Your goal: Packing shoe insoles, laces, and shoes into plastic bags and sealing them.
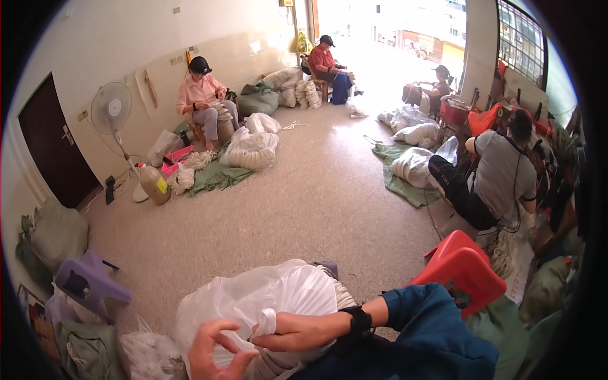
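1. The left hand [212, 351] hovers just beside the knot, its grip apart and curled, holding nothing.
2. The white plastic bag [278, 294] sits on the floor [285, 202] before the person.
3. The right hand [294, 331] has its grip clamped on the bag's twisted neck [267, 321].

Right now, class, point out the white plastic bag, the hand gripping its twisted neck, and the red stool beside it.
White plastic bag [297, 294]: head view, its bulging upper side.
Right hand [291, 330]: head view, back of the hand, fingers around the bag's twisted neck.
Red stool [465, 266]: head view, its top.
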A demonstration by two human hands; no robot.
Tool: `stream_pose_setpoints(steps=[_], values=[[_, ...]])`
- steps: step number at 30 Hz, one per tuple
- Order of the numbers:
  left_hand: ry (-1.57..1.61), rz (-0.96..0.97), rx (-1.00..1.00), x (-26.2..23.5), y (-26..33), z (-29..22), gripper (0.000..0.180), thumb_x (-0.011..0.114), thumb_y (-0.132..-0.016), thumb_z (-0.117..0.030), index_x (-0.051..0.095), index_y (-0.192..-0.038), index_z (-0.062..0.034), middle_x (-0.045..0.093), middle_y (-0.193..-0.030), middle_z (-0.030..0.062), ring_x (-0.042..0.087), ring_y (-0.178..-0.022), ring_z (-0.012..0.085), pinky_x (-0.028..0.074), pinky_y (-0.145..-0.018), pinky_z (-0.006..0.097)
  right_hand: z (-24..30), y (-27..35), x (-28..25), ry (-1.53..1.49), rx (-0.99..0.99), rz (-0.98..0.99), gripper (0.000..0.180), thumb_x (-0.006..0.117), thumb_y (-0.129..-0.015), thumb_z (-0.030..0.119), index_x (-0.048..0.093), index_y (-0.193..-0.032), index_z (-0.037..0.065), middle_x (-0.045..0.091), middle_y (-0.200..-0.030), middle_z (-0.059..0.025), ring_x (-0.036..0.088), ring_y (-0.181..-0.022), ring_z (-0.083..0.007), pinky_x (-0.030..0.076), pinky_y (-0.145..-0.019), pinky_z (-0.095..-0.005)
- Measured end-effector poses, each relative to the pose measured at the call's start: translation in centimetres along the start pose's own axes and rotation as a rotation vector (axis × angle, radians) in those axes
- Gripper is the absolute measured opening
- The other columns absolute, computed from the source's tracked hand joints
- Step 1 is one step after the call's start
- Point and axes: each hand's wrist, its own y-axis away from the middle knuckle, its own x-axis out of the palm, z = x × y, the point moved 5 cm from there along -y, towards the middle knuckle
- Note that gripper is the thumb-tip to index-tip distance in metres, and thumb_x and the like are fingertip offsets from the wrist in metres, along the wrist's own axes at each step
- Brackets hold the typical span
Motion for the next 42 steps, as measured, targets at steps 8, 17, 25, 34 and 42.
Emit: stream_pose_setpoints(steps=[8,17,25,34,42], values=[[-0.141,-0.047,0.103,3.3,2.3,4.2,0.021,0.072,-0.087,-0.008,0.066,-0.104,0.0024,0.064,-0.073,0.0086,0.056,-0.060,0.0133,0.047,-0.057,0.028,-0.2,0.8,-0.5,-0.173,0.188,0.003,0.043,0.045,-0.104,0.029,0.052,-0.073,0.000,0.048,-0.064,0.0015,0.039,-0.061,-0.0073,0.033,-0.052,-0.0278],[0.228,0.009,0.029,3.7,0.7,6.3,0.025,0.061,-0.095,-0.019,0.068,-0.099,0.0045,0.070,-0.085,0.0070,0.063,-0.083,0.0132,0.050,-0.073,0.031,3.4,0.8,1.1,0.132,-0.400,0.037,0.032,0.044,-0.103,0.019,0.050,-0.127,-0.002,0.050,-0.132,-0.0222,0.047,-0.124,-0.0288,0.034,-0.107,-0.0374],[0.256,0.281,-0.141,3.5,1.3,6.2,0.025,0.061,-0.095,-0.018,0.067,-0.089,0.0051,0.065,-0.074,0.0028,0.055,-0.071,0.0075,0.041,-0.058,0.029,1.7,0.0,0.6,0.409,-0.274,0.044,0.035,0.047,-0.098,0.016,0.045,-0.127,-0.004,0.054,-0.120,-0.0250,0.053,-0.113,-0.0380,0.043,-0.099,-0.0407],[0.333,0.083,-0.331,2.6,2.1,8.0,0.016,0.062,-0.096,-0.012,0.071,-0.092,-0.0001,0.068,-0.080,0.0003,0.061,-0.072,0.0085,0.048,-0.065,0.024,1.3,1.0,0.0,0.711,-0.145,0.146,0.021,0.052,-0.097,0.019,0.049,-0.104,0.000,0.060,-0.092,-0.0177,0.063,-0.079,-0.0370,0.050,-0.062,-0.0451],[0.575,0.198,-0.457,2.4,3.0,6.7,0.008,0.064,-0.091,-0.002,0.069,-0.097,-0.0022,0.068,-0.092,0.0012,0.063,-0.082,0.0091,0.050,-0.075,0.022,4.4,1.1,1.1,0.362,-0.005,0.225,0.018,0.058,-0.091,0.012,0.066,-0.098,-0.002,0.066,-0.083,-0.0224,0.064,-0.075,-0.0366,0.050,-0.068,-0.0408]])
